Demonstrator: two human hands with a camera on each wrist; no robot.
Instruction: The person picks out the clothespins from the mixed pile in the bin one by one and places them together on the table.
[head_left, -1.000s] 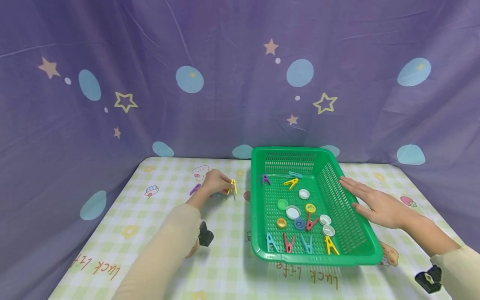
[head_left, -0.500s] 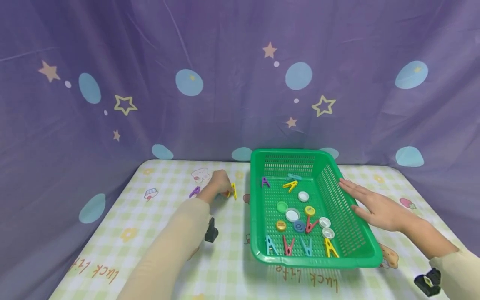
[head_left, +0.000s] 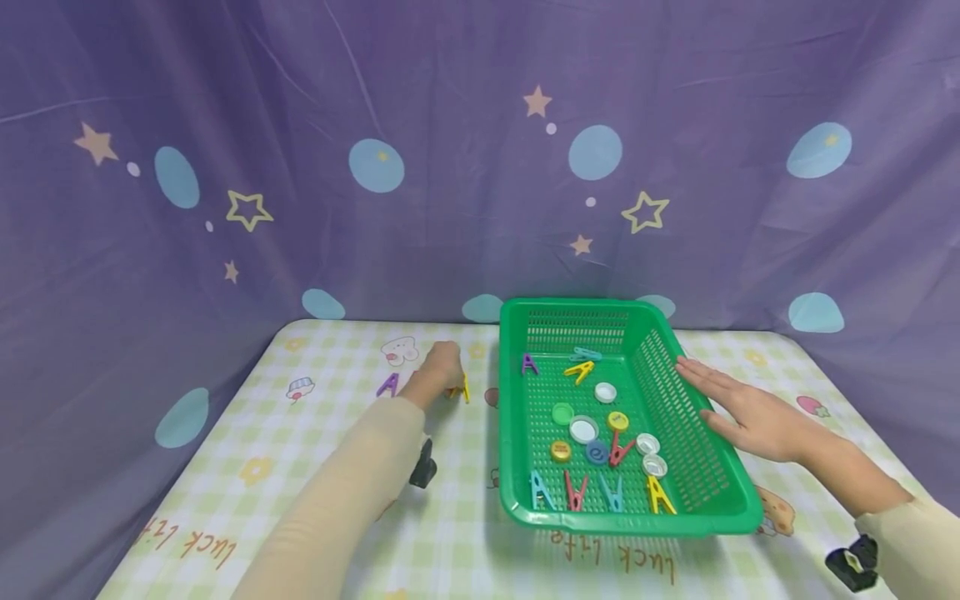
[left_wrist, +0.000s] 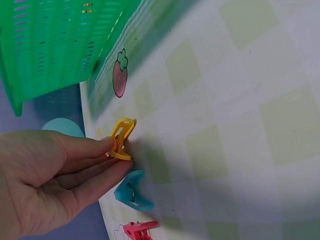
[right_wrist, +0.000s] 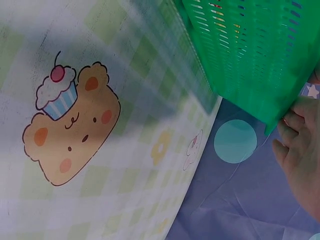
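Note:
My left hand point(head_left: 442, 367) is at the table left of the basket, pinching a yellow clothespin point(left_wrist: 121, 140) between thumb and fingertips. Right beside those fingertips lies a teal clothespin point(left_wrist: 132, 192), and a red clothespin point(left_wrist: 139, 230) is a little farther along; both are mostly hidden behind the hand in the head view. To the left on the cloth lies a purple clothespin point(head_left: 388, 384). My right hand point(head_left: 757, 415) rests with straight fingers on the right rim of a green plastic basket point(head_left: 633, 523).
Inside the basket lie several clothespins, among them a red one point(head_left: 576, 492) and a yellow one point(head_left: 660, 496), plus several bottle caps such as a blue cap point(head_left: 597, 452). A checked tablecloth point(head_left: 450, 517) covers the table, and a purple curtain point(head_left: 465, 242) hangs behind it.
My left hand has shifted slightly right and turned over the yellow clothespin, covering more of it. The purple clothespin on the cloth shows more fully. My right hand stays at the basket rim.

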